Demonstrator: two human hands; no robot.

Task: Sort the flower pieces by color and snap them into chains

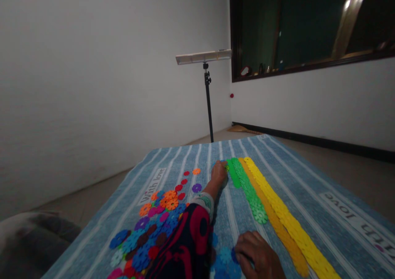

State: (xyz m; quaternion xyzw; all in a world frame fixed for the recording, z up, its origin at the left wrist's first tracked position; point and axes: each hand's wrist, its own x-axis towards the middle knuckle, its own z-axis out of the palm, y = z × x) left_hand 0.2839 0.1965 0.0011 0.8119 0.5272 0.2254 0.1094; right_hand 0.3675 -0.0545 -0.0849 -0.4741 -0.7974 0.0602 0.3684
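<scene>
On the blue blanket (308, 176) the left hand (219, 173) touches the green row (248, 190) at its far end, the right hand (257, 256) curls over blue pieces (224, 256), and I can't tell if either grips one; row-building, I think, so a next piece needs lining up.

a blue striped blanket (308, 180) lies spread on the floor (354, 168), with the words "with love" (152, 186) printed near its left edge (and again, upside down, on the right). two yellow strips (286, 217) of linked discs run lengthwise along it, side by side. behind it a black tripod (209, 106) carries a flat white panel (203, 56), beside a dark-framed window (308, 24).
</scene>
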